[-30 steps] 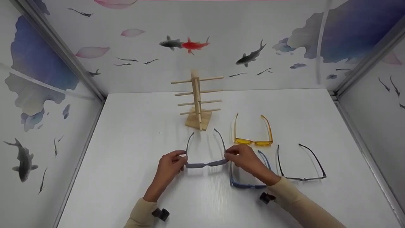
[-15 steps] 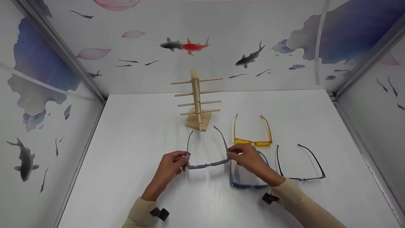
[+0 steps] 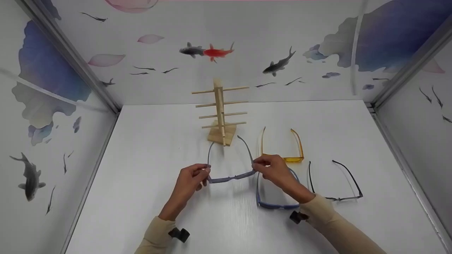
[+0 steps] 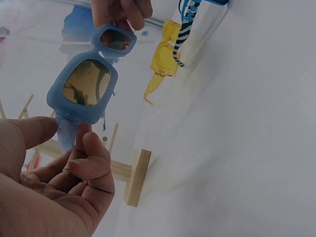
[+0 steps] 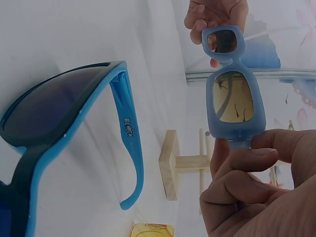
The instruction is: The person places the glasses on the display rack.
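Observation:
Light-blue framed sunglasses (image 3: 220, 180) with brownish lenses are held above the table, temples spread and pointing away toward the wooden stand. My left hand (image 3: 191, 180) pinches the left temple near its hinge between thumb and fingers. On the other side my right hand (image 3: 274, 172) pinches the right temple the same way. Both wrist views show the blue frame (image 4: 58, 96) up close between the two hands. Just beyond the temple tips stands a wooden display rack (image 3: 219, 106) with several pairs of pegs, bearing no glasses.
Yellow glasses (image 3: 295, 159) lie open behind my right hand. Blue and dark sunglasses (image 3: 277, 206) lie under my right forearm, and black-framed glasses (image 3: 356, 196) lie farther right. Printed walls enclose the white table (image 3: 148, 141) at the back and sides.
Both hands have moved the light-blue sunglasses slightly away from me, toward the rack. The temple tips now reach nearer the rack's base in the head view.

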`<state>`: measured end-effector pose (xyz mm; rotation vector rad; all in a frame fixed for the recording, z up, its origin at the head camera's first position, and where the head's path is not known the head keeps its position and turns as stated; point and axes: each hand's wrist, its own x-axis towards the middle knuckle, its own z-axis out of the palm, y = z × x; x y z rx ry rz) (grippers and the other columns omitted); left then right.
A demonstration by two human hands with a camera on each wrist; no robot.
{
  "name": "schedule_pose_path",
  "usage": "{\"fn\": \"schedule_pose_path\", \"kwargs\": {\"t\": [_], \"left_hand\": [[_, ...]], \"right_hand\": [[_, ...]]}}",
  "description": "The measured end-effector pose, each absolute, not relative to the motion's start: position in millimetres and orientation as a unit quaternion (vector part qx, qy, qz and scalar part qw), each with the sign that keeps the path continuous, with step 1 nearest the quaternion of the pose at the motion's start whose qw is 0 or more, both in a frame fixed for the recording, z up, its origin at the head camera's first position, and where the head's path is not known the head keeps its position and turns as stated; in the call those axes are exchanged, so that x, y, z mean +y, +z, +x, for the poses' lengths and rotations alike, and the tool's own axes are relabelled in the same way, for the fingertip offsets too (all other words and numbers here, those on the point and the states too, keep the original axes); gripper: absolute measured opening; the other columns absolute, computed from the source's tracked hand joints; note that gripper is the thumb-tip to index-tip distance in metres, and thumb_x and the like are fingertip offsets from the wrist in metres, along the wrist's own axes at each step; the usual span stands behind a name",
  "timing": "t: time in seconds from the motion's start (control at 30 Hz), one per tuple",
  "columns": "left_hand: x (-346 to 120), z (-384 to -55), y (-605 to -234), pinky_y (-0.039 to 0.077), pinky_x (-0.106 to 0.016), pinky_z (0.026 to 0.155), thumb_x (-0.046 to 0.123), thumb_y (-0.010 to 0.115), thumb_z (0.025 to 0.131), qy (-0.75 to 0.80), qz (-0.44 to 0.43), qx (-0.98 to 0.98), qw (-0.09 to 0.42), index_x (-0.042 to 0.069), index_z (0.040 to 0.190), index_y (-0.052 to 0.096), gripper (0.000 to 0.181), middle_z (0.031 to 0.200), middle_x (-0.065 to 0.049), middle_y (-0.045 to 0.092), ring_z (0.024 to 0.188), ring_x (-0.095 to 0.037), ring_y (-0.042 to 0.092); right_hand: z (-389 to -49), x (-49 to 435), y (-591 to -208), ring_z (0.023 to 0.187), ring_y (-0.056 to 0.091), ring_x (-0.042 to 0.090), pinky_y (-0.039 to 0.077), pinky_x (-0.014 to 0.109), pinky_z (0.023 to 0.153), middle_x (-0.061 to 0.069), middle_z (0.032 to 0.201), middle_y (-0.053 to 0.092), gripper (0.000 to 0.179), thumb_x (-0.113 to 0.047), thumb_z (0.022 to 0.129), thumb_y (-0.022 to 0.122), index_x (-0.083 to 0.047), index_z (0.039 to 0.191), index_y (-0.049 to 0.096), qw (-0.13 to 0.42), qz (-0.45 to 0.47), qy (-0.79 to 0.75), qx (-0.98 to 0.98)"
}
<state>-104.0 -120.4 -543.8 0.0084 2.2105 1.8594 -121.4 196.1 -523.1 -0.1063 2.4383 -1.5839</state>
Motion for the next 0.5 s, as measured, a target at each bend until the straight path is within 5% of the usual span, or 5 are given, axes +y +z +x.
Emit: {"fn": "schedule_pose_path", "kwargs": {"t": [0.5], "left_hand": [[-114.8,-106.0,-539.6,0.048,-0.026,0.064,0.017,0.070,0.108,0.640,-0.017,0.758,0.126,-0.003,0.141,0.069,0.039,0.095,-0.008,0.075,0.083,-0.021,0.065]], "right_hand": [[-123.6,196.2,-522.1,0.101,0.070,0.035,0.059,0.033,0.075,0.005,0.103,0.078,0.019,-0.020,0.104,0.074,-0.006,0.112,0.083,0.110,-0.013,-0.553,0.826]]}}
